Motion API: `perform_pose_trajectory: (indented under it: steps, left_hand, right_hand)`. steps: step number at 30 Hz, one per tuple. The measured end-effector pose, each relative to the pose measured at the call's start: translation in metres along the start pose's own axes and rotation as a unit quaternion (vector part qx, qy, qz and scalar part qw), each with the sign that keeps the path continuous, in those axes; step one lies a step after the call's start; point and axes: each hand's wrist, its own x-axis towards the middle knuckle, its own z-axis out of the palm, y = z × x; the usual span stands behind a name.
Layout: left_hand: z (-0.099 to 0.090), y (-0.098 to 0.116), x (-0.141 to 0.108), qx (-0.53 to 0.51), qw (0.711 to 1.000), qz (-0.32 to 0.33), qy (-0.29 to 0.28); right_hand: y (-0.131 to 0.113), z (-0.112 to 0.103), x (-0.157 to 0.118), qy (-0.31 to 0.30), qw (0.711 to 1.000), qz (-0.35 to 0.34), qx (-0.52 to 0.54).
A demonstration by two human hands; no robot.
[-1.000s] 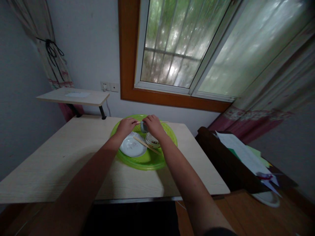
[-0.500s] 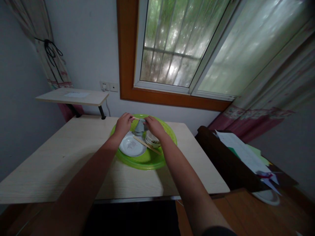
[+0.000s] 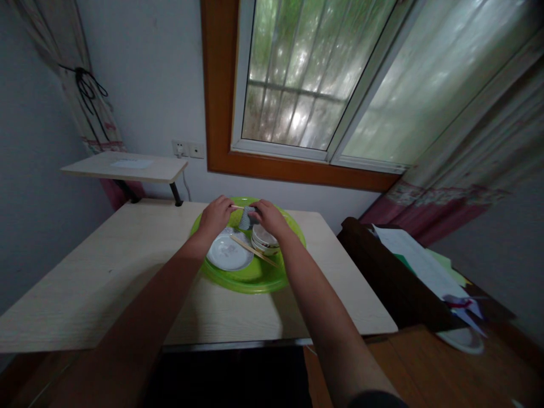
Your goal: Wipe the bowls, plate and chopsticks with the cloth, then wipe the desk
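A thin light stick (image 3: 237,207) runs from my left hand (image 3: 217,215) toward my right. The fingers of my left hand are closed on its near end. My right hand (image 3: 269,216) is closed on a grey cloth (image 3: 246,217), which hangs around the stick's other end. Both hands are over the far part of a green round tray (image 3: 250,281). Below them in the tray lie a white plate (image 3: 229,253) on the left and stacked white bowls (image 3: 264,241) on the right. A pair of wooden chopsticks (image 3: 255,251) rests slantwise between plate and bowls.
The tray stands on a pale wooden table (image 3: 106,272). A small raised shelf (image 3: 127,166) with a paper sheet is at the table's back left. Right of the table, papers (image 3: 416,263) lie on a dark brown surface. Behind is a window.
Both hands have shifted very slightly to the right. The grey cloth is bunched more closely by my right hand and hangs less low.
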Motion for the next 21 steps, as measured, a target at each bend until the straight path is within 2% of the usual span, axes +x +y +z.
perform_pose_trajectory:
  steps: [6, 10, 16, 21]
  left_hand:
    - [0.005, 0.002, -0.004, -0.009, 0.996, 0.061, -0.068]
    - [0.003, 0.002, -0.003, -0.007, 0.999, 0.026, -0.029]
    - [-0.004, -0.005, 0.001, 0.0, 0.995, -0.074, 0.063]
    - [-0.005, -0.006, 0.002, -0.008, 0.997, -0.057, 0.056]
  right_hand:
    - [-0.014, 0.0, 0.002, -0.03, 0.999, -0.037, -0.024]
    - [-0.014, -0.002, 0.003, -0.029, 0.998, -0.022, -0.048]
    - [0.001, -0.007, 0.0, 0.005, 0.994, 0.064, -0.084]
    - [0.009, -0.007, -0.002, 0.019, 0.992, 0.074, -0.102]
